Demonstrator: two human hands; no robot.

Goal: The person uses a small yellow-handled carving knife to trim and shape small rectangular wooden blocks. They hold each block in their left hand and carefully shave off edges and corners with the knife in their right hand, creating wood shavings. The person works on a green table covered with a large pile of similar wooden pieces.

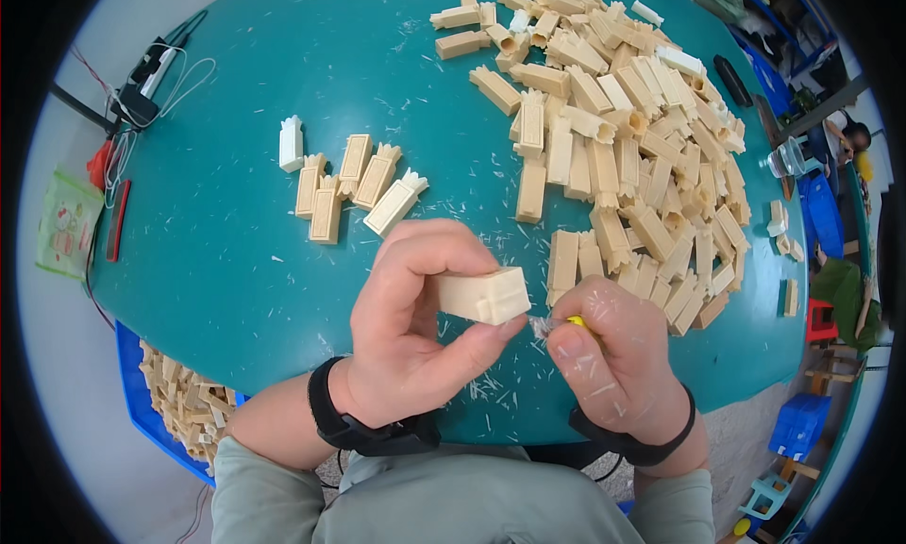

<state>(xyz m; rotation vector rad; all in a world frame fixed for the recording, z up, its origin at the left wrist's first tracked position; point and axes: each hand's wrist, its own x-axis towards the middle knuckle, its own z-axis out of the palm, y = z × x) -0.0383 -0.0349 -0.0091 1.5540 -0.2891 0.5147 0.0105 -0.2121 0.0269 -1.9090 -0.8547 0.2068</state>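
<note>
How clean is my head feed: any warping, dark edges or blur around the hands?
Head view: green table looks bowed by the wide lens, black corners around the picture; head view: beige block in the left hand reads fairly crisp; head view: the tip of the yellow tool in the right hand looks indistinct, whether from blur or debris I cannot tell.

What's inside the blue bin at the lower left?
The blue bin holds a jumbled heap of beige pieces. Part of its right side is hidden by the left forearm and the green table, and whatever lies beneath the top layer is covered.
</note>
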